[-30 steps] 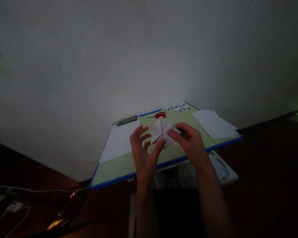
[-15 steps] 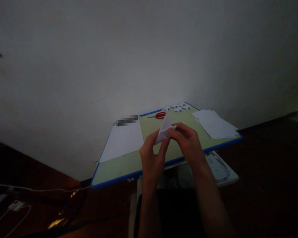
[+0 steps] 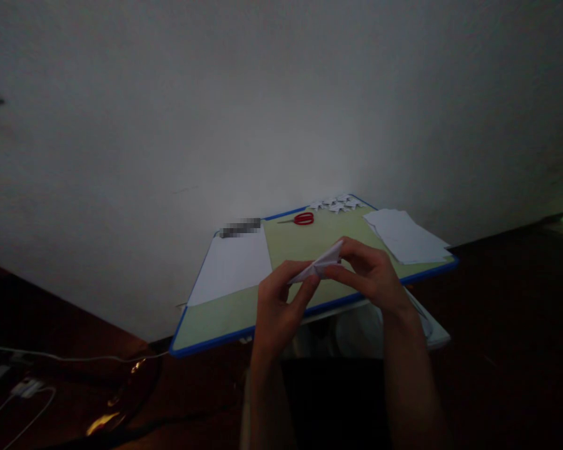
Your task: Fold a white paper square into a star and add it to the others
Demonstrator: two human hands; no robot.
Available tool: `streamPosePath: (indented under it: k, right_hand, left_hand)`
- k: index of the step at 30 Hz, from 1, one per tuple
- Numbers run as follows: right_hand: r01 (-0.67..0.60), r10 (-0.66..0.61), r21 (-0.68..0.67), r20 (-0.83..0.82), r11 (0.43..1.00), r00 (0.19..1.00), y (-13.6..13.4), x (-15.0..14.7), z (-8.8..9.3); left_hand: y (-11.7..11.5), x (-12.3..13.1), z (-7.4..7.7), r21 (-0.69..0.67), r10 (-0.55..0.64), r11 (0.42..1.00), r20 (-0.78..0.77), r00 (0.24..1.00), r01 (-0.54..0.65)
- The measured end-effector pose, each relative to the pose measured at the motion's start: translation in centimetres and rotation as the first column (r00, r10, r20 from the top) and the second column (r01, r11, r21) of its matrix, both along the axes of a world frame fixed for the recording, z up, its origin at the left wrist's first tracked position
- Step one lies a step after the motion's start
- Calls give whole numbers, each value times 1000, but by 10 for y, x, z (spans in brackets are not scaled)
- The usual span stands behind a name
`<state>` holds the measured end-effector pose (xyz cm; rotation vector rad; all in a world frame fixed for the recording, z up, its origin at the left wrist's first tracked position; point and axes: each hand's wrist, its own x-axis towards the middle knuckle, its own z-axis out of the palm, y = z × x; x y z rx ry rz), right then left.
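A small folded piece of white paper (image 3: pixel 327 257) is held up over the near part of the table, tilted so its pointed end rises to the right. My left hand (image 3: pixel 284 297) pinches its left end between thumb and fingers. At the other end, my right hand (image 3: pixel 368 272) grips the paper, with thumb below and index finger behind. Beyond the hands lie red-handled scissors (image 3: pixel 303 219), and several folded paper pieces (image 3: pixel 338 204) with pointed tips sit at the far corner.
The pale green table (image 3: pixel 211 328) has a blue rim. A large white sheet (image 3: pixel 232 265) covers its left side, with a blurred-out dark item (image 3: pixel 240 227) at its top. Stacked white paper (image 3: pixel 406 235) lies on the right. A wall stands behind; cables (image 3: pixel 79 360) run at lower left.
The folded paper has tipped from standing upright to leaning right, and sits lower. My right hand has shifted right and down; my left hand has moved slightly left.
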<state>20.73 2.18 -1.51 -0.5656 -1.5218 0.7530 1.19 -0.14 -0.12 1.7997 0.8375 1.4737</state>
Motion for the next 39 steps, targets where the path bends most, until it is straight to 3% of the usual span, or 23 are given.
streamPosePath:
  k: [11, 17, 26, 32, 39]
  right_hand:
    - [112, -105, -66, 102, 991, 989, -8, -2, 9]
    - [129, -130, 13, 49, 992, 990, -9, -8, 14]
    - [150, -149, -30, 23, 988, 989, -10, -12, 15]
    - [178, -178, -20, 6, 984, 984, -13, -16, 20]
    - [149, -156, -70, -113, 986, 981, -9, -23, 21]
  left_hand:
    - [5, 2, -7, 17, 106, 994, 12, 994, -106]
    - [4, 3, -4, 4, 89, 996, 38, 995, -90]
    - [4, 5, -5, 5, 141, 990, 116, 983, -142]
    - [4, 4, -3, 4, 148, 989, 86, 985, -149]
    - [6, 7, -1, -49, 114, 993, 262, 958, -105]
